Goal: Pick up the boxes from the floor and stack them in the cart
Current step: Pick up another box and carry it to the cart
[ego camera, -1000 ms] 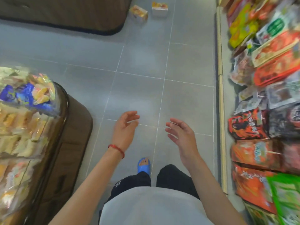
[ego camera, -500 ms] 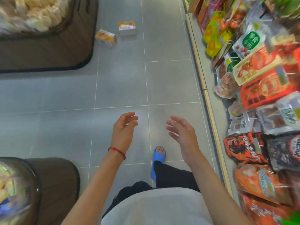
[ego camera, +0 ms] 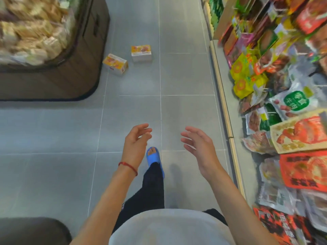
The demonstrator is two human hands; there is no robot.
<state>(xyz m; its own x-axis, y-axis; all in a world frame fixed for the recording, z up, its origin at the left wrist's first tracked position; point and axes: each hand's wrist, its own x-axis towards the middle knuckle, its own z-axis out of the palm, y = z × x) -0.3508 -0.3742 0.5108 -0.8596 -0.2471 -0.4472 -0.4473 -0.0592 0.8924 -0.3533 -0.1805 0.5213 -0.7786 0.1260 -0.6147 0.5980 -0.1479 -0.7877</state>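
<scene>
Walking toward the two boxes appears to be the step in hand: both are lying on the grey tiled floor (ego camera: 184, 76) at the rounded corner of the brown display stand (ego camera: 74, 75), the landmark for everything below. One box (ego camera: 115, 64) is sitting tilted just beside that corner, and the other box (ego camera: 141, 52) is standing near it, a little farther out into the aisle, the two close but apart. On the near side of the stand, well short of the boxes, the left hand (ego camera: 135, 145) and the right hand (ego camera: 200, 145) are hanging in the air, fingers loosely spread, gripping nothing. A foot in a blue sandal (ego camera: 153, 157) is planted between them. No cart is showing. Closing in on the stand's corner and bending low for a box is likely what the next move is calling for.
</scene>
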